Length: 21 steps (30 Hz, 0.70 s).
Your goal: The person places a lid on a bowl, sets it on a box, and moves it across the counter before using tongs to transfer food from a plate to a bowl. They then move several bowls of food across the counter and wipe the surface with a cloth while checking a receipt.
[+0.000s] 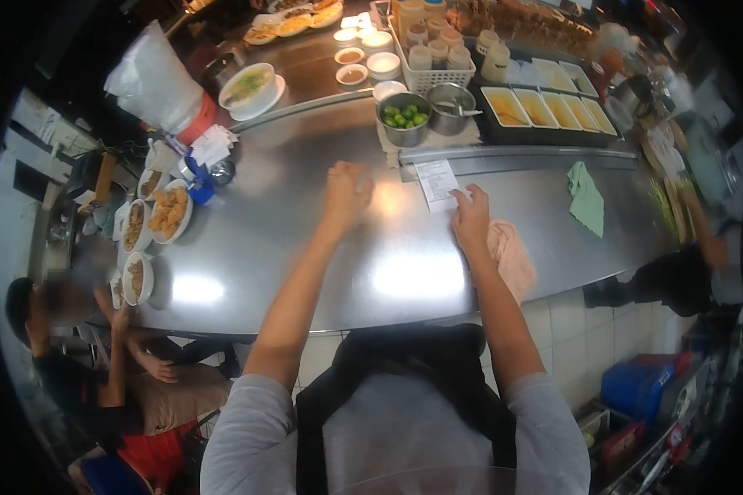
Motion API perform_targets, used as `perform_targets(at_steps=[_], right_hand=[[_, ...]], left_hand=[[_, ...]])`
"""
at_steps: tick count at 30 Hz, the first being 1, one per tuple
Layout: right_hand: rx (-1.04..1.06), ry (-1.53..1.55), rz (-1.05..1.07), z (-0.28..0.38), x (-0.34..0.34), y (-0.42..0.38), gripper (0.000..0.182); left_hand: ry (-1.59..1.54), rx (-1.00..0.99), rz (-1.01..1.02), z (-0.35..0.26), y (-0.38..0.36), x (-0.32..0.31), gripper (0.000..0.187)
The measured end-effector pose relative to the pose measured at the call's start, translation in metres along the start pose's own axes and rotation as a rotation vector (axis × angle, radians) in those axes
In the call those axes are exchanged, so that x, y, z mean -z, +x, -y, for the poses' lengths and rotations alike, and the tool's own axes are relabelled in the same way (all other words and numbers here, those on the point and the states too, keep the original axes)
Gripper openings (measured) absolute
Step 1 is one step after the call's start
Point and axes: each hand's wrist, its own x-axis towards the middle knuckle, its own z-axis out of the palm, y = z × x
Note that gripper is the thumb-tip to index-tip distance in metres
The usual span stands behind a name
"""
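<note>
I stand at a steel counter (322, 247). My left hand (347, 194) is raised just above the counter with its fingers curled shut; nothing shows in it. My right hand (470, 216) rests on the counter, its fingertips touching the lower edge of a white paper slip (436, 181). A pink cloth (512, 256) lies under and beside my right wrist. Behind the slip stand a metal bowl of green limes (404, 117) and a second metal bowl with a spoon (451, 106).
A green cloth (586, 198) lies to the right. Sauce trays (545, 109) and a white basket of jars (429, 58) stand at the back. Plates of fried food (153, 219) line the left edge, a soup bowl (248, 87) sits farther back. A seated person (82, 363) is at left, another person (693, 264) at right.
</note>
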Motion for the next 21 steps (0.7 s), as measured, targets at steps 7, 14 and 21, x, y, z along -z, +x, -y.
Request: perform_targets(at_steps=[7,14,21], right_hand=[[0.02,0.067,0.121,0.005,0.003,0.003,0.035],[0.042,-0.034,0.203,0.002,-0.002,0.002,0.038],[0.0,-0.085,0.262,0.004,-0.005,0.004,0.038]], left_hand=[[-0.269,0.202,0.095,-0.051,-0.027,-0.095,0.052],[0.041,0.015,0.123,-0.048,-0.029,-0.111,0.05],[0.016,0.032,0.119,-0.049,-0.028,-0.11,0.047]])
